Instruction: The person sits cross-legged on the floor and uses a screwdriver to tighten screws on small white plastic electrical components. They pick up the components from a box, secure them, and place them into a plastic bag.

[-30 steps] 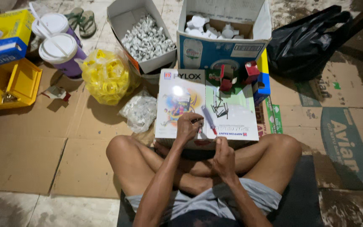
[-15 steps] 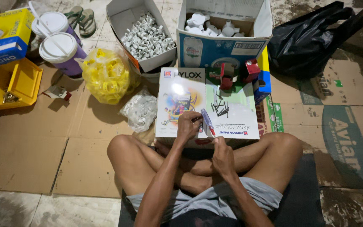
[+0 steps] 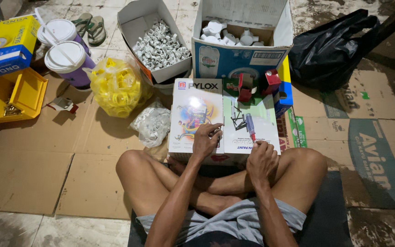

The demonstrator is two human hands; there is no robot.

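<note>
On flattened cardboard (image 3: 33, 178) flooring, left grip (image 3: 205, 142) pinches small part, right grip (image 3: 261, 161) curled shut.

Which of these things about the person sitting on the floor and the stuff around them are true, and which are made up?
1. The person sits cross-legged with a closed cardboard box in front of the knees. True.
2. The left hand rests on top of that box. True.
3. The right hand is reaching into the black bag. False: it is at the near edge of the box, by a screwdriver with a red and blue handle.
4. The plastic bag beside the box holds blue rings. False: the bag holds yellow rings.
5. Two lidded cups stand near the yellow tray. True.
</note>
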